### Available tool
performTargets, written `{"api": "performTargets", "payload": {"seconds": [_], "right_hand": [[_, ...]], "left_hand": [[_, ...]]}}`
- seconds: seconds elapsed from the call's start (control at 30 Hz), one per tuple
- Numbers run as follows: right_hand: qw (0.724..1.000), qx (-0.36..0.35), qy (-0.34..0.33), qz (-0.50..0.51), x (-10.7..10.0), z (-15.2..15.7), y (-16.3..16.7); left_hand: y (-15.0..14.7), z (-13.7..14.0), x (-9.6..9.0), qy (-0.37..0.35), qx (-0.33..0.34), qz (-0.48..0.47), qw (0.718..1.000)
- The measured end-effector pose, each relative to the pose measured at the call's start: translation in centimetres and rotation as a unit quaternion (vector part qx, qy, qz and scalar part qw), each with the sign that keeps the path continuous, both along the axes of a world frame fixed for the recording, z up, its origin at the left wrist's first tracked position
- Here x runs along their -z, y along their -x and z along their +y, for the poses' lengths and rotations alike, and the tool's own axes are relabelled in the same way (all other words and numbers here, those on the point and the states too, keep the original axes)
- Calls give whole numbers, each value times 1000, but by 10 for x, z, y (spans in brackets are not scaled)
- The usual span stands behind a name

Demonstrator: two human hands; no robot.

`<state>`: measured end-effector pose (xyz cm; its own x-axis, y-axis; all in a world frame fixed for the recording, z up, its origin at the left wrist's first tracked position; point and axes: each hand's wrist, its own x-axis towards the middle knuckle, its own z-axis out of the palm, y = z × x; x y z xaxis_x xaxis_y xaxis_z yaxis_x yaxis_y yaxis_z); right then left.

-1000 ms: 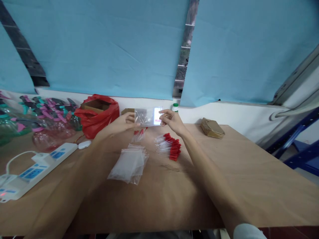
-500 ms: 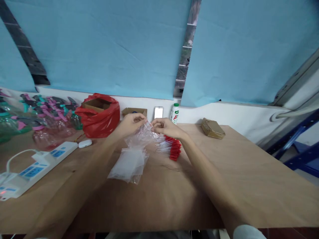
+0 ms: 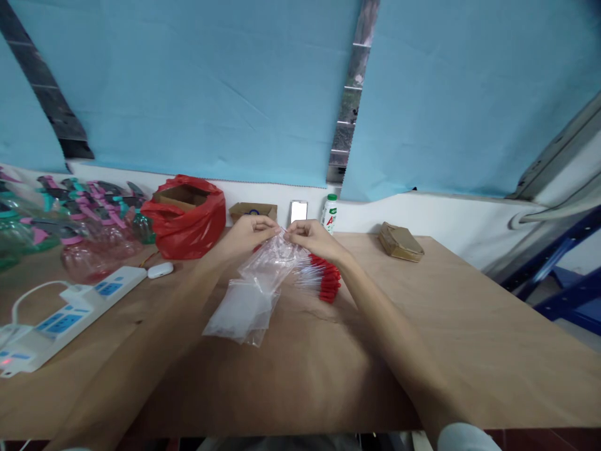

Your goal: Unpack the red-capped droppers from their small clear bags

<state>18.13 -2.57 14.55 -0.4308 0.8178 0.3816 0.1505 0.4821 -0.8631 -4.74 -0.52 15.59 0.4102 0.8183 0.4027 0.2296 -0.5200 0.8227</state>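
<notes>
A clear plastic bag (image 3: 270, 262) hangs between my two hands over the wooden table. My left hand (image 3: 256, 230) pinches its upper edge from the left. Close beside it, my right hand (image 3: 310, 237) pinches the same edge from the right, fingertips almost meeting. Below the held bag lies a stack of flat clear bags (image 3: 241, 311) on the tabletop. Just under my right hand is a bundle of thin clear sticks with red ends (image 3: 330, 280); their exact kind is hard to make out. A bit of red also shows behind the held bag.
Spray bottles (image 3: 101, 232) crowd the left, beside a red plastic bag holding a box (image 3: 192, 228). A white power strip (image 3: 70, 319) and a white case (image 3: 160, 270) lie nearer. Behind my hands stand a lit phone (image 3: 298, 212) and a bottle (image 3: 329, 213); a cardboard package (image 3: 400, 241) lies right.
My hands have drawn slightly closer together at the bag's top edge. The held bag now hangs more spread out. The stack and the red-ended bundle have stayed in place.
</notes>
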Motion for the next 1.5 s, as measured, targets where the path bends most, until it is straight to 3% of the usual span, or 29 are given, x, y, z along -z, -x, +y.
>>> {"api": "performTargets", "payload": {"seconds": [0.3, 0.7, 0.9, 1.23, 1.5], "right_hand": [[1000, 8, 3, 0, -3, -5, 4], [1000, 20, -11, -9, -2, -5, 4], [997, 33, -47, -50, -1, -3, 4], [999, 22, -44, -9, 1, 0, 3], [998, 32, -52, -3, -3, -2, 5]], "left_hand": [[-3, -3, 2, -19, 6, -11, 1000], [-8, -7, 5, -90, 1, 51, 995], [-7, -9, 4, -89, 4, 54, 995], [-2, -9, -4, -71, 3, 13, 997], [-4, -9, -2, -93, 40, 41, 994]]}}
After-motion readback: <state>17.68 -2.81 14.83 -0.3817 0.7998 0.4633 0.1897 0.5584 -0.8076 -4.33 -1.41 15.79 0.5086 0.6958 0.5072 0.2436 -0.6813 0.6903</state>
